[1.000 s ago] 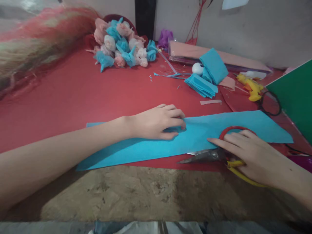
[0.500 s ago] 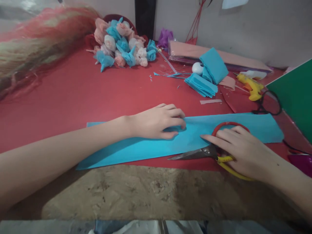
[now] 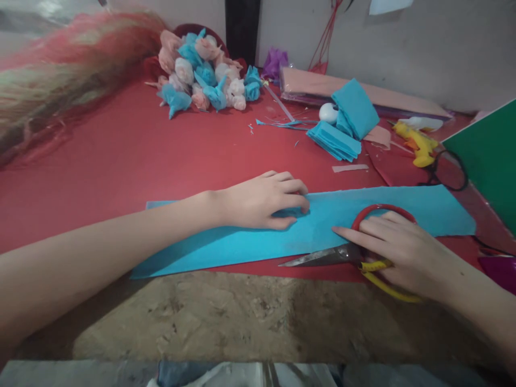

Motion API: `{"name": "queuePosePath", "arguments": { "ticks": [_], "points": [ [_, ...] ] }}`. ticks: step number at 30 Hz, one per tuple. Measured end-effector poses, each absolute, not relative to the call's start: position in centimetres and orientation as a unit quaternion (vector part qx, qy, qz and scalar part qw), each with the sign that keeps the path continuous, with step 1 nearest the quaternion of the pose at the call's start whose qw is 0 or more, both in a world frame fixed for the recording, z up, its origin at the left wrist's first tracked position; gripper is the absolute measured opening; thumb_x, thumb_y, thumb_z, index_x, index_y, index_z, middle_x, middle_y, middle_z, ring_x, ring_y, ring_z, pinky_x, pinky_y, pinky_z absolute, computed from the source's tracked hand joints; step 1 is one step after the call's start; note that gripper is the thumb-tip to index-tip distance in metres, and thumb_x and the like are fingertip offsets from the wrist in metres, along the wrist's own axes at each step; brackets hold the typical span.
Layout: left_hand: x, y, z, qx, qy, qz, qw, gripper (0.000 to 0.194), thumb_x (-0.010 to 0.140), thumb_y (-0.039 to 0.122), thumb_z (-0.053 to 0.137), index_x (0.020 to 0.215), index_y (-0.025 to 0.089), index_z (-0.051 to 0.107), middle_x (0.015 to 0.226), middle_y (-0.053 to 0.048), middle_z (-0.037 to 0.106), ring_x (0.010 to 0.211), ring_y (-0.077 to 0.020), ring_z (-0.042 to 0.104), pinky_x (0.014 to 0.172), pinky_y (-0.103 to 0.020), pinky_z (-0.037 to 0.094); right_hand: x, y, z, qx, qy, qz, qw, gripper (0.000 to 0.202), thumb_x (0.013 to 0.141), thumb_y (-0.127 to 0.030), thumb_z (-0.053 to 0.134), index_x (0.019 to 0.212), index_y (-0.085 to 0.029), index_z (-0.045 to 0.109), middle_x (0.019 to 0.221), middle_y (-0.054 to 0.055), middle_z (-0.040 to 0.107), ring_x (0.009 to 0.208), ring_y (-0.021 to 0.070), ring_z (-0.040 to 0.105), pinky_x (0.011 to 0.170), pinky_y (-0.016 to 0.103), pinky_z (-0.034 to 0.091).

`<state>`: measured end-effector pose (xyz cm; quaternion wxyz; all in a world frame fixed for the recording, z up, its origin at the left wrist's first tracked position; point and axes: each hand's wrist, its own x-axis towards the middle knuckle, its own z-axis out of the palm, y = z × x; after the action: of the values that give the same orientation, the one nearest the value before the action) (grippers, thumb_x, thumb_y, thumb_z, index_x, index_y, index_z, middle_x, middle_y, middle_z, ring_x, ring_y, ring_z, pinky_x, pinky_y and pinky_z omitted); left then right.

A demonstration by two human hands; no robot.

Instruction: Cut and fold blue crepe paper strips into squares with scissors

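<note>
A long folded strip of blue crepe paper [image 3: 250,244] lies across the front of the red table. My left hand [image 3: 270,201] rests on the middle of it, fingers apart and slightly bent, fingertips on the paper. In my right hand [image 3: 399,247] is a pair of scissors [image 3: 346,253] with one red and one yellow handle. Their blades are together and point left, along the paper's near edge. The index finger of that hand stretches over the paper; its other fingers are partly hidden around the handles.
Behind lie a pile of paper flowers [image 3: 205,75], folded blue paper pieces [image 3: 334,141], a white round object [image 3: 328,113] and a long peach paper pack [image 3: 355,94]. A yellow glue gun [image 3: 419,145] with a black cord sits at right, near a green board [image 3: 487,161]. Netting [image 3: 72,70] occupies the left.
The right end of the blue paper reaches slightly farther right. The whole view has shifted a little; both hands keep nearly the same pose, scissors still held.
</note>
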<state>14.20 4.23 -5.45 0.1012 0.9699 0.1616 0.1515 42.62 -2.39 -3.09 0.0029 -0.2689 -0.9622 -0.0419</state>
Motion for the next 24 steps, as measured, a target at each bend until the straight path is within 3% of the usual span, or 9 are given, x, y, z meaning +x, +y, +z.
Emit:
{"name": "queuePosePath", "arguments": {
  "ticks": [7, 12, 24],
  "points": [
    [14.1, 4.3, -5.4, 0.969, 0.163, 0.15, 0.104, 0.026, 0.091, 0.03, 0.048, 0.111, 0.018, 0.059, 0.118, -0.011, 0.057, 0.102, -0.0238, 0.051, 0.086, -0.035, 0.039, 43.2, -2.5, -3.1, -0.25, -0.966, -0.053, 0.024, 0.061, 0.061, 0.005, 0.038, 0.117, -0.014, 0.052, 0.074, 0.004, 0.058, 0.068, 0.021, 0.045, 0.067, 0.034, 0.035],
    [14.2, 4.4, -5.5, 0.969, 0.162, 0.154, 0.106, 0.026, 0.09, 0.03, 0.048, 0.111, 0.018, 0.059, 0.118, -0.011, 0.057, 0.102, -0.0236, 0.051, 0.086, -0.035, 0.039, 43.6, -3.0, -3.0, -0.233, -0.969, -0.08, 0.02, 0.05, 0.067, -0.001, 0.04, 0.113, -0.014, 0.053, 0.07, 0.003, 0.056, 0.063, 0.0208, 0.043, 0.065, 0.034, 0.034],
    [14.2, 4.2, -5.3, 0.969, 0.164, 0.156, 0.102, 0.025, 0.09, 0.029, 0.049, 0.109, 0.017, 0.06, 0.117, -0.011, 0.058, 0.101, -0.0239, 0.051, 0.084, -0.035, 0.04, 42.3, -3.7, -2.5, -0.291, -0.954, -0.064, -0.008, 0.049, 0.073, -0.008, 0.043, 0.121, -0.011, 0.05, 0.077, 0.006, 0.055, 0.068, 0.0222, 0.048, 0.067, 0.036, 0.033]
  ]
}}
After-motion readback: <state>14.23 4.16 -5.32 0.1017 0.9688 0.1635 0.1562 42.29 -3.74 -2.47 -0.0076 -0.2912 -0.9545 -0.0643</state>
